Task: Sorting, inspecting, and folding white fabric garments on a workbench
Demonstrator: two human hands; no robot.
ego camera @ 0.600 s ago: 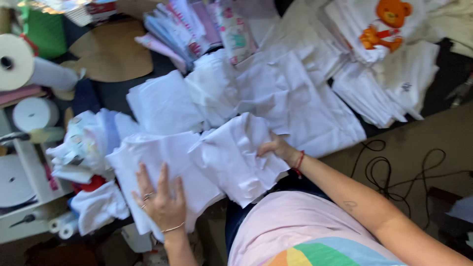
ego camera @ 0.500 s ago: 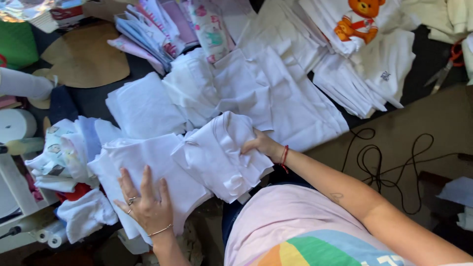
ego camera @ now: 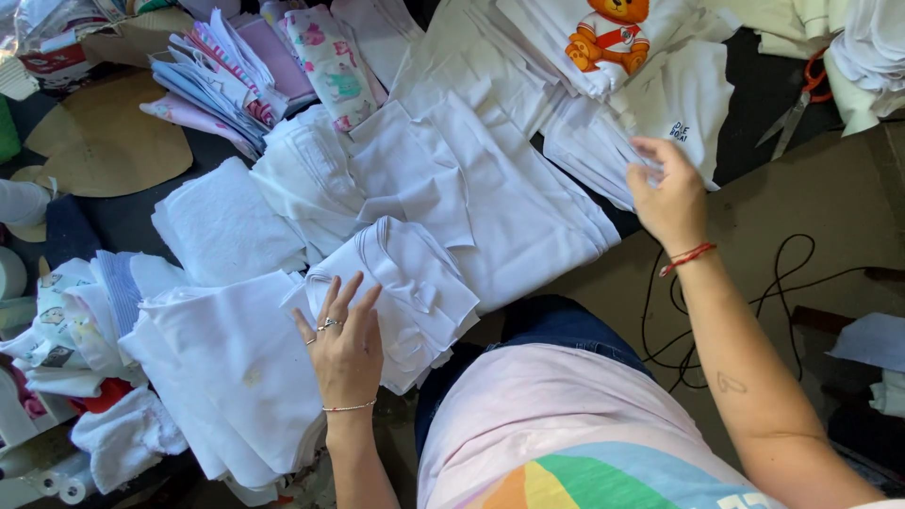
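Note:
My left hand [ego camera: 345,344] lies flat, fingers spread, where a folded white garment [ego camera: 407,294] meets a flat stack of white fabric [ego camera: 231,368] at the table's near edge. My right hand [ego camera: 667,189], with a red string on the wrist, hovers open at a fanned pile of white garments [ego camera: 622,141] to the right, fingertips close to the cloth. Above that pile lies a white piece with an orange bear print [ego camera: 608,33]. Wide white pieces [ego camera: 490,188] cover the middle of the table.
Colourful folded children's garments [ego camera: 245,71] lie at the back left beside brown cardboard patterns [ego camera: 104,141]. Small printed pieces [ego camera: 66,320] crowd the left edge. Orange-handled scissors [ego camera: 801,94] and a black cable [ego camera: 764,292] lie on the brown surface at right.
My right hand left the folded white garment and swung up and right to the fanned pile. My left hand shifted right onto the garment's edge. The view moved closer.

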